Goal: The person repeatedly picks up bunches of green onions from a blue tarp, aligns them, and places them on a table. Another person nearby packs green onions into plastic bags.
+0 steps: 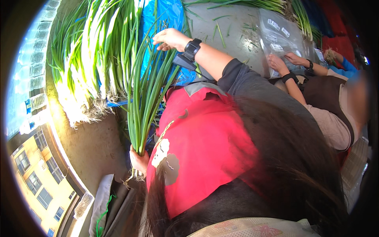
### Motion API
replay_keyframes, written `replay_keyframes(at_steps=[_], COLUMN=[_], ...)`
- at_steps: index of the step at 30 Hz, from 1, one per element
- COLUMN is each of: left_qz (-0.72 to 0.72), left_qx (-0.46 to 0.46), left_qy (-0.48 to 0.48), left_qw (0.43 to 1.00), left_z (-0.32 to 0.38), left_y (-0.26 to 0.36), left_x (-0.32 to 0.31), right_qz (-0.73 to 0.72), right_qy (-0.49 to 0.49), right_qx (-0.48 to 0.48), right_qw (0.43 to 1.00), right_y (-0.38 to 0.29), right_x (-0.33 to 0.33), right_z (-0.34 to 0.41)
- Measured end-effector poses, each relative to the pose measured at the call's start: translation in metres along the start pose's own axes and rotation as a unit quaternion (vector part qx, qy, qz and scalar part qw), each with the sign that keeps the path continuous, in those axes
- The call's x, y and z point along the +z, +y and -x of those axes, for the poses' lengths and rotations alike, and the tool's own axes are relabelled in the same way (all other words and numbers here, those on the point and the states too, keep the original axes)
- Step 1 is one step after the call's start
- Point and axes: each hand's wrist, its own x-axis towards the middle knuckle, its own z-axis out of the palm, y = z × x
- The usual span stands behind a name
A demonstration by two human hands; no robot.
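My left hand (138, 161) is wrapped around the lower stems of a bunch of scallions (145, 97), just above the roots. The bunch stands leaf-up along the left side of my red apron (204, 130). Past the upper leaves reaches my right hand (171, 39), with loosely spread fingers and nothing visible in them. A black watch-like device (192, 49) is strapped to that wrist. Close by on the left lies a large pile of scallions (97, 56), its roots towards me. Blue plastic sheeting (170, 14) shows beside and under the leaves.
To the right, a co-worker's hands (278, 63) touch clear plastic bags (274, 35) with printed labels. More scallions (260, 4) lie at the far edge of the grey tabletop (239, 17), which carries leaf scraps. Plastic bottles (37, 80) line the window on the left.
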Motion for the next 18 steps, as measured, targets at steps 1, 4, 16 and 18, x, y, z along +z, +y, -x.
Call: replay_keyframes(at_steps=[1, 4, 16, 18], left_qz=[-0.001, -0.006, -0.002, 0.015], left_qx=[-0.009, -0.049, 0.006, -0.043], left_qy=[0.001, -0.002, 0.001, 0.009], left_qw=[1.0, 0.999, 1.0, 0.999], left_z=[0.0, -0.001, 0.004, 0.004], left_y=[-0.003, -0.007, 0.009, 0.004], left_x=[0.001, 0.002, 0.003, 0.006], right_qz=[-0.023, -0.142, -0.26, -0.21], right_qy=[-0.003, -0.011, -0.042, -0.016], right_qx=[0.032, 0.028, 0.025, 0.024], right_qw=[0.999, 0.989, 0.964, 0.977], right_y=[0.007, 0.018, 0.017, 0.018], right_x=[0.001, 0.005, 0.032, 0.031], right_z=[-0.007, -0.024, -0.052, -0.052])
